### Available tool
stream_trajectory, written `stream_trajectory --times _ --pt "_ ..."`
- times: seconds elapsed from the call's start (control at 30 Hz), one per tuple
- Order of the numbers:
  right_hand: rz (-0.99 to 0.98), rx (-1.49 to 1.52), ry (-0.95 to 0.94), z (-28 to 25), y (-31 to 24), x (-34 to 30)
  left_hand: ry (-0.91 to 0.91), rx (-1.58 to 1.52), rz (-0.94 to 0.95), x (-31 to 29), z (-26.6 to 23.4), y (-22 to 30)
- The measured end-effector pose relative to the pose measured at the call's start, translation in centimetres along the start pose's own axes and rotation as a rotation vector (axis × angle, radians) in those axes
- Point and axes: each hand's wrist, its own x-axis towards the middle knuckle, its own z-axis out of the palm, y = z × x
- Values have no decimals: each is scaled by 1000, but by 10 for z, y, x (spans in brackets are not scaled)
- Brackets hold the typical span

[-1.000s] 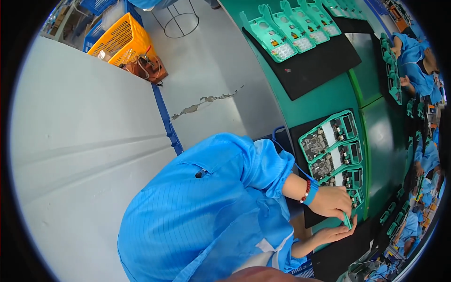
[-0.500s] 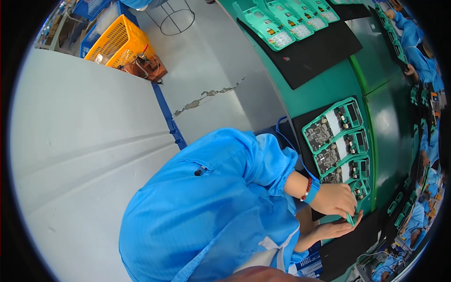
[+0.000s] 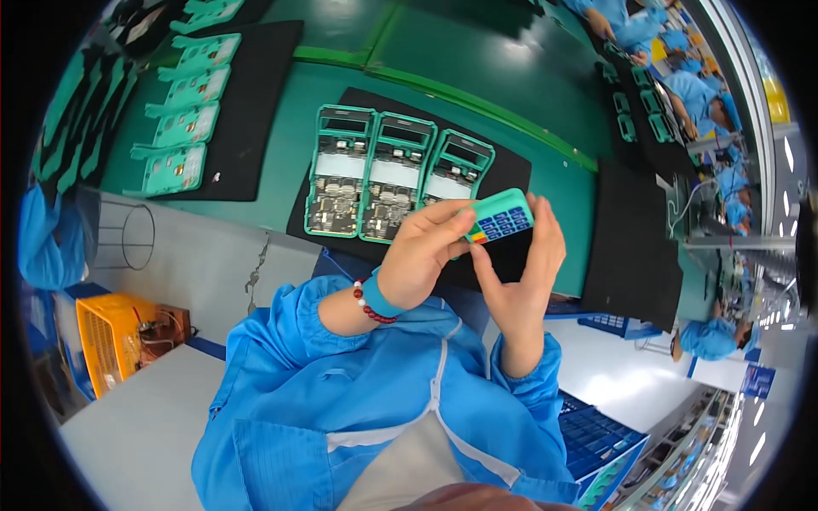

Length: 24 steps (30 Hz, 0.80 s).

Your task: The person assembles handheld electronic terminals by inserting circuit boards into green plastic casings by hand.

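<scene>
Between my hands, a green handheld keypad terminal (image 3: 503, 213) is held tilted over the front of the bench, its dark blue keys facing up. My left hand (image 3: 426, 251) grips its left end, thumb on top. Around the right end curls my right hand (image 3: 528, 277), fingertips at the right edge and thumb near the lower corner. Just beyond lie three opened green terminals (image 3: 396, 175) side by side on a black mat (image 3: 503, 170), with circuit boards and white strips showing. The rightmost is partly covered by my left hand and the held terminal.
Green half-shells (image 3: 192, 123) line another black mat (image 3: 256, 111) on the left. A bare black mat (image 3: 635, 247) lies to the right. An orange basket (image 3: 106, 336) stands at lower left, a blue crate (image 3: 601, 434) at lower right. Co-workers (image 3: 694, 98) sit across the bench.
The view has swung round to face the bench squarely. The terminal, earlier seen edge-on and mostly covered by my hands, now shows its keypad. Both hands still hold it.
</scene>
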Motion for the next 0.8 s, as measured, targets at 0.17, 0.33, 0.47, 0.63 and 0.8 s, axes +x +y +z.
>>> stream_trajectory --times 0.17,0.33,0.47,0.63,0.8 --pt "16 -48 -3 -12 0 -2 20 -22 -61 1 4 -5" --pt "-2 45 10 -16 8 -4 21 177 33 -3 13 -9" --pt "212 663 194 -13 47 -23 -310 1028 545 0 18 -12" --pt "631 1070 -24 -20 62 -41 -427 1349 781 25 6 -25" --pt "788 936 -76 6 86 -56 -734 1747 677 25 -12 -42"
